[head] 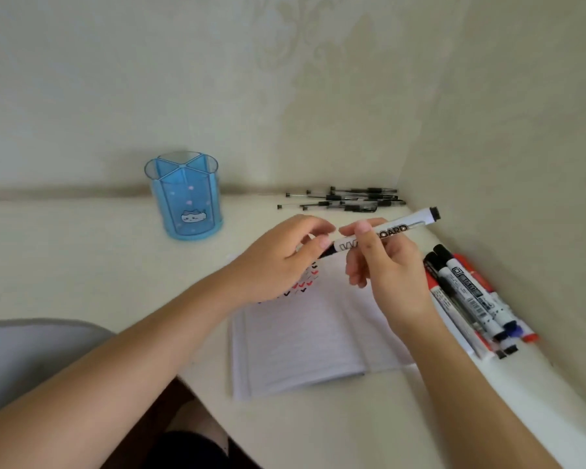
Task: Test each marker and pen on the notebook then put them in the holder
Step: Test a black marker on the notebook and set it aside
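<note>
right hand point(388, 277) grips a whiteboard marker point(398, 227) over the notebook point(301, 343); left hand point(278, 265) pinches its cap end. risk: cap jerks free, tip inks fingers.

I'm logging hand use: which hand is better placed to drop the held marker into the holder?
Probably the right hand: it grips the marker by the barrel, while the left hand only pinches its lower end. The holder stands nearer the left, though.
</note>
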